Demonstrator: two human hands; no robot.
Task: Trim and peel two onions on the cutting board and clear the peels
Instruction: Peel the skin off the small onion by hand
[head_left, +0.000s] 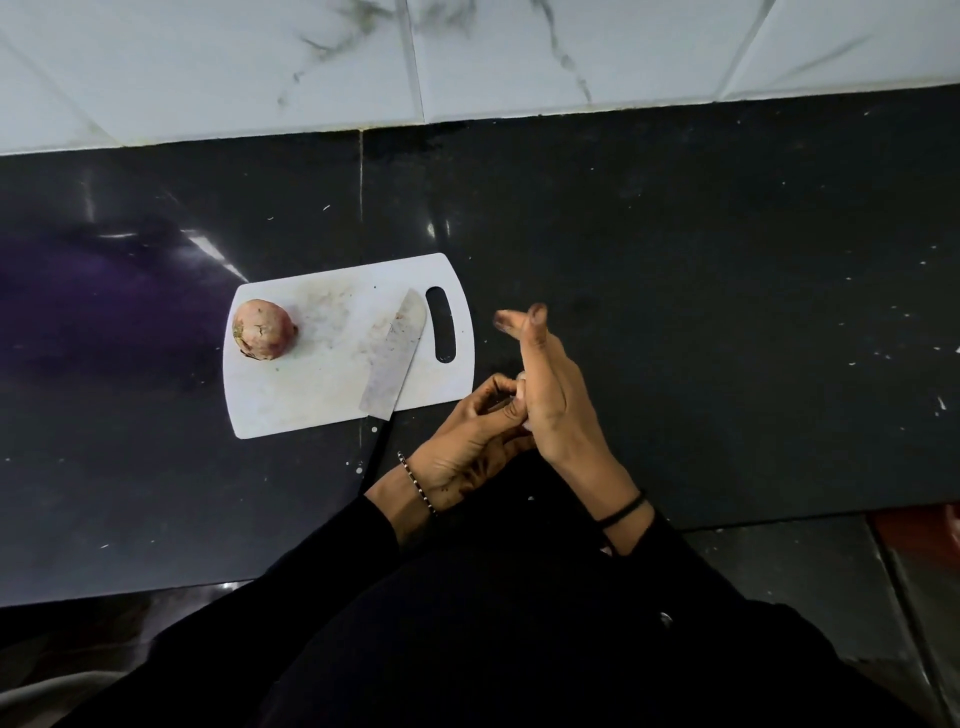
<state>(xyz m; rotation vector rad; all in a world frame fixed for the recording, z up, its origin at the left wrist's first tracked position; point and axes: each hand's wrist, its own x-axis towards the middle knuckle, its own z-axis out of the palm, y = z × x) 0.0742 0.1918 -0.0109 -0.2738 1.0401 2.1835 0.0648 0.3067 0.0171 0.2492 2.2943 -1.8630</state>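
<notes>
black sleeves (322, 613) up front, left hand (465, 444) curled, pinching some pale bit (521, 378) against the right hand (553, 397), whose fingers stick out straight. one onion (262, 328) sits on the cutting board's (311, 400) left end, knife (392, 358) lying at its right

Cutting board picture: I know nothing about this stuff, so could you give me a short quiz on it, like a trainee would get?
1. True or false: the knife lies on the cutting board with no hand on it.
2. Where on the board is the onion? A) left end B) beside the handle slot C) under the knife
3. Fill in: the left hand and right hand meet, a small pale thing showing between them, over the dark ____.
Key: 1 true; 2 A; 3 counter.
</notes>
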